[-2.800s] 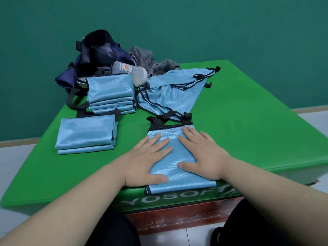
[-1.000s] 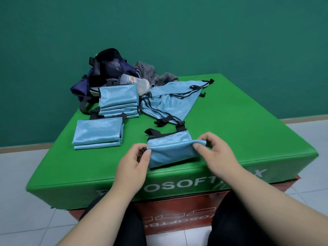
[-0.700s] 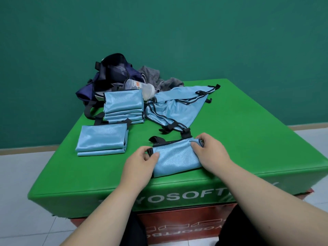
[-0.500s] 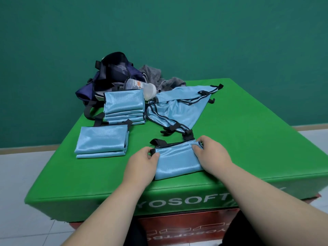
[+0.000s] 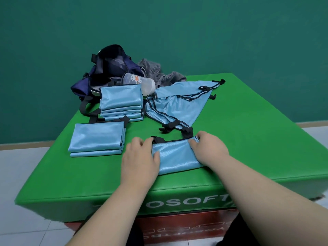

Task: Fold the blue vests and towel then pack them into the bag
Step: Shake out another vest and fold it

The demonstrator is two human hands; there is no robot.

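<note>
The glossy light-blue satin vest (image 5: 175,155) with black trim lies folded into a compact rectangle near the front edge of the green padded tabletop (image 5: 248,139). My left hand (image 5: 140,157) pinches its left end and my right hand (image 5: 209,150) grips its far right corner. Just behind it lie the unfolded blue vests (image 5: 177,107). To the left sit a low folded pile (image 5: 96,139) and a taller folded stack (image 5: 120,100). Beyond them are the open navy fabric bag (image 5: 110,68) and the crumpled grey towel (image 5: 152,68).
</note>
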